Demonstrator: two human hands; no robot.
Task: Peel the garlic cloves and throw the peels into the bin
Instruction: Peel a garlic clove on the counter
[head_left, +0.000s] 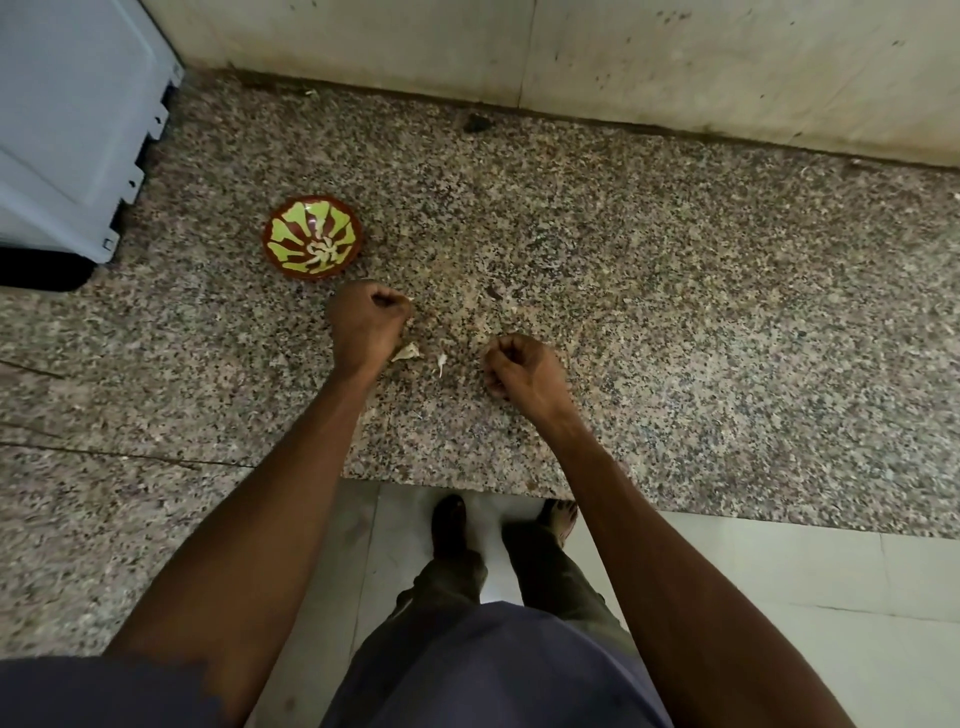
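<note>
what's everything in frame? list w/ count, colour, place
bowl: 1, red-brown with green pattern, pale garlic cloves inside, on counter far left of the hands
garlic peels: 2 clear scraps, off-white, on counter between the hands
counter: 1, speckled granite
appliance: 1, pale grey, far left
wall: cream, stained, behind counter
floor tiles: pale, below counter
left hand: fingers curled, contents hidden
right hand: fingers curled, contents hidden

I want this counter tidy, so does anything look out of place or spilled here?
Yes: pale garlic peels lie loose on the speckled granite counter between the hands, outside the red-and-green patterned bowl. A dark smudge sits near the back wall.
</note>
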